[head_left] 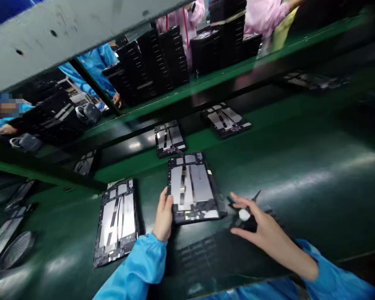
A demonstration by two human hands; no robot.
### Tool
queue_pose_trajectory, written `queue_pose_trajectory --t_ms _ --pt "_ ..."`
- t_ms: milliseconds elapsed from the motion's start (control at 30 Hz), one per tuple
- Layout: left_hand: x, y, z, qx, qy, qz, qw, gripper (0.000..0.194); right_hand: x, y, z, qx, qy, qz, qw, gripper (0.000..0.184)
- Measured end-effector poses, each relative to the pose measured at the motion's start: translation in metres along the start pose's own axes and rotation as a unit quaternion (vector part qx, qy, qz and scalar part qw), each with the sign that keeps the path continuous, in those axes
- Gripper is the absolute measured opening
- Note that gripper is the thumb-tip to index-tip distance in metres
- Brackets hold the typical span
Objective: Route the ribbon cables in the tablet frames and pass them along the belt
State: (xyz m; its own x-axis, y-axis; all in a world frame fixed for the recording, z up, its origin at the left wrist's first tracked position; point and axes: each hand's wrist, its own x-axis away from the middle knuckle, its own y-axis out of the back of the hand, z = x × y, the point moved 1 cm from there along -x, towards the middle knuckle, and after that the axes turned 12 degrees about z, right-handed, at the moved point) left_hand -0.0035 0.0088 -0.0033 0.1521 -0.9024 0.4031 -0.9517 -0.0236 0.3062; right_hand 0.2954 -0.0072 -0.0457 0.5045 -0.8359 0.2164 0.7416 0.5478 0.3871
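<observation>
Silver-and-black tablet [192,181], insides showing, is pinched at its left edge by my left hand [164,214]: thumb along the rim, other fingers mostly hidden, probably tucked under to take weight and stop it sliding. Right hand [264,227] is just off the tablet's right side, thumb and forefinger spread wide, not touching it. White round thing [244,214] shows between them, dark pointed thing [257,194] above; too blurred on my feed to tell whether the other fingers grip either.

Second tablet [118,221] lies left of the held tablet, insides up too, likely parked there to stay reachable without crowding the hands. Third tablet [171,139] lies just past the held tablet's top edge, fourth tablet [225,118] beyond to its right. All insides up on the green table [300,166], I'd guess to keep exposed parts off it. Farther past the tablet, black trays [168,58] are stacked tall, presumably to save room; people in pink and blue behind.
</observation>
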Motion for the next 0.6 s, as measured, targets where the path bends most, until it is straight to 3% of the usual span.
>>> queue_pose_trajectory --t_ms 133,300,433,600 --pt "0.006 -0.008 -0.013 -0.133 -0.044 0.071 0.988 0.059 -0.017 0.021 0.009 0.015 -0.001 0.037 0.999 0.079" --pt "0.041 0.006 -0.015 -0.314 -0.087 0.188 0.926 0.064 -0.017 0.026 0.013 0.036 0.013 0.043 0.998 0.075" --pt "0.066 -0.001 -0.001 -0.366 -0.147 0.14 0.908 0.061 -0.017 0.024 0.013 0.02 0.019 0.012 1.0 0.067" --pt "0.072 -0.013 0.002 -0.42 -0.227 0.078 0.875 0.06 -0.016 0.034 0.004 0.014 0.012 0.017 1.0 0.069"
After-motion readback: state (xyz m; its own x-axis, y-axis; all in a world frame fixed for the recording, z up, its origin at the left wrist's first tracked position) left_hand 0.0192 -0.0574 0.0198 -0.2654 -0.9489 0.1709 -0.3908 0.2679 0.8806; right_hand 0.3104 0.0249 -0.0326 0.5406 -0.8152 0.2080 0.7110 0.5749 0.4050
